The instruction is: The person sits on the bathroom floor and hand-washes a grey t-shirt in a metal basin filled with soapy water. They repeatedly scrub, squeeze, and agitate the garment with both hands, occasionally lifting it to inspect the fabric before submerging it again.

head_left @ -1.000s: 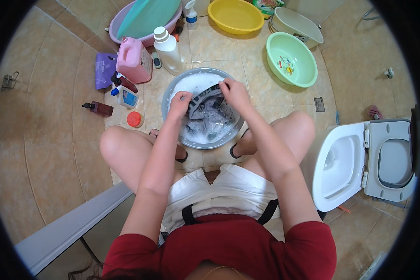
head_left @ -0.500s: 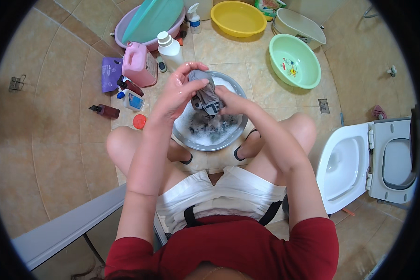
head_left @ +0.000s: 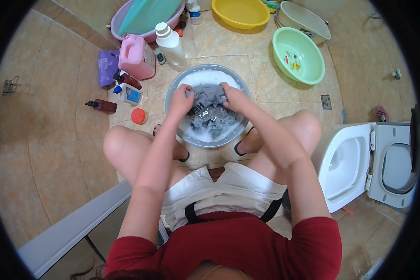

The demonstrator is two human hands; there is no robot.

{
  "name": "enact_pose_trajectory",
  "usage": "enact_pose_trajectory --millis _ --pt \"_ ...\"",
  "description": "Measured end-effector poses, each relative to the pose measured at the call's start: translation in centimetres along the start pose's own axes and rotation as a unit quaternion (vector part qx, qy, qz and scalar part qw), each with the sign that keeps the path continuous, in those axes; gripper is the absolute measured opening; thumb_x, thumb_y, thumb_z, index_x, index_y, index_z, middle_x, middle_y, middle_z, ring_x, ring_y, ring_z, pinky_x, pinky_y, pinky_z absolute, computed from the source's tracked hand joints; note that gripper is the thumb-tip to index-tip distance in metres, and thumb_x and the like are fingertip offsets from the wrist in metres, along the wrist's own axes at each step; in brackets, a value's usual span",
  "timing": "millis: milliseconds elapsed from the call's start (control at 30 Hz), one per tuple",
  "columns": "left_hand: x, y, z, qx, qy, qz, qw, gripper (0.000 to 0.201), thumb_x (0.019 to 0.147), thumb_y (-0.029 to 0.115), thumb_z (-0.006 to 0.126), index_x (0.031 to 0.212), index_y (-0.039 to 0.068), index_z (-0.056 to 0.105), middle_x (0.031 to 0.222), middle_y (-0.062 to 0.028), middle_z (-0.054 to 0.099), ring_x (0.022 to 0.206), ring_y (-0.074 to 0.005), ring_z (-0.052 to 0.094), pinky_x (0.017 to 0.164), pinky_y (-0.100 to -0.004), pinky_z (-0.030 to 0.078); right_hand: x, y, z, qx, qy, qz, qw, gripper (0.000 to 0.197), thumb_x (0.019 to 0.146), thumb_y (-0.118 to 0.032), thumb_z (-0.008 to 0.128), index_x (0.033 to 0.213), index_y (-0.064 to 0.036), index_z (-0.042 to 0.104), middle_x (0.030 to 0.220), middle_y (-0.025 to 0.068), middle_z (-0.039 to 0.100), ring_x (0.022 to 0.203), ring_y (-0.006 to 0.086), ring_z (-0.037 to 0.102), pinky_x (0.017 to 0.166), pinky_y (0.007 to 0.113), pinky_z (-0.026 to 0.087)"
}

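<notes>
A wet grey garment point(head_left: 207, 95) with dark print is stretched between my two hands just over the sudsy water. My left hand point(head_left: 181, 99) grips its left side, thumb on top. My right hand point(head_left: 234, 98) pinches the opposite edge, fingers curled around the cloth. Below them, the round grey basin point(head_left: 209, 143) stands on the floor between my feet, holding white foam and bubbly greyish water. The garment's lower part hangs at the water, and its full shape cannot be made out.
To the left stand a white bottle point(head_left: 171, 46), a pink jug point(head_left: 136, 58), a white bottle with a blue cap point(head_left: 128, 94), a brown pump bottle point(head_left: 102, 106) and a red-lidded jar point(head_left: 139, 116). Yellow point(head_left: 240, 14) and green point(head_left: 308, 56) basins lie beyond. A toilet point(head_left: 343, 163) is at right.
Both hands have lowered the garment toward the water and moved apart, spreading it out. Earlier it was bunched up over the basin, with the left hand higher.
</notes>
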State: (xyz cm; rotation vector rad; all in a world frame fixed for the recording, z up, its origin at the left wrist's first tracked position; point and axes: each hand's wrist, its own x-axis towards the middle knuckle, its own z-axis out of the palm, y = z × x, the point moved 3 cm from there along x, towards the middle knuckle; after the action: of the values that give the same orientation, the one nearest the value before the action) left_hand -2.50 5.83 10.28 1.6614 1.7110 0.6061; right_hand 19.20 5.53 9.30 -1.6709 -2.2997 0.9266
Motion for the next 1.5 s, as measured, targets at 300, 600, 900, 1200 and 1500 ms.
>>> enact_pose_trajectory --millis 300,600,900,1200,1500 --pt "-2.2 -4.9 7.8 0.188 -0.152 0.048 0.969 0.053 0.076 0.002 0.050 0.127 0.016 0.044 0.118 -0.0147 0.049 0.102 -0.0356 0.050 0.088 -0.0456 0.044 -1.4 -0.8 5.3 -0.202 -0.086 0.018 0.975 0.049 0.083 -0.008 0.046 0.129 -0.0236 0.041 0.109 0.0125 0.050 0.101 0.0343 0.051 0.088 0.043 0.044" --pt "-2.2 2.3 4.8 -0.679 -0.209 -0.322 0.626 0.049 0.085 0.055 0.048 0.107 0.011 0.053 0.108 -0.0112 0.058 0.103 -0.0296 0.055 0.087 -0.0485 0.044 -1.7 -9.4 1.3 0.110 0.153 -0.073 0.979 0.043 0.064 0.007 0.052 0.105 -0.0058 0.050 0.105 0.0172 0.049 0.102 0.0373 0.046 0.086 0.043 0.040" --pt "-1.9 0.4 3.9 -0.684 -0.176 -0.343 0.619 0.052 0.085 0.051 0.050 0.110 0.006 0.053 0.107 -0.0125 0.059 0.100 -0.0269 0.057 0.088 -0.0412 0.046 -5.2 -14.0 2.1 0.112 0.208 -0.175 0.956 0.031 0.067 0.002 0.054 0.096 -0.0045 0.049 0.099 0.0158 0.043 0.096 0.0347 0.044 0.082 0.043 0.037" --pt "-1.7 -0.6 5.7 -0.706 -0.142 -0.314 0.618 0.050 0.086 0.048 0.050 0.109 0.004 0.054 0.106 -0.0127 0.059 0.098 -0.0262 0.058 0.086 -0.0395 0.046 -4.0 -13.0 1.5 0.133 0.199 -0.172 0.956 0.041 0.062 0.004 0.065 0.097 -0.0081 0.048 0.101 0.0171 0.042 0.099 0.0379 0.046 0.085 0.042 0.040" --pt "-1.9 -1.4 6.8 -0.648 -0.108 -0.295 0.694 0.046 0.087 0.043 0.049 0.109 0.003 0.055 0.103 -0.0125 0.060 0.095 -0.0248 0.058 0.083 -0.0372 0.047 -2.1 -10.8 0.8 0.134 0.168 -0.095 0.972 0.030 0.070 -0.003 0.058 0.099 -0.0099 0.050 0.098 0.0167 0.045 0.091 0.0384 0.051 0.078 0.045 0.045"
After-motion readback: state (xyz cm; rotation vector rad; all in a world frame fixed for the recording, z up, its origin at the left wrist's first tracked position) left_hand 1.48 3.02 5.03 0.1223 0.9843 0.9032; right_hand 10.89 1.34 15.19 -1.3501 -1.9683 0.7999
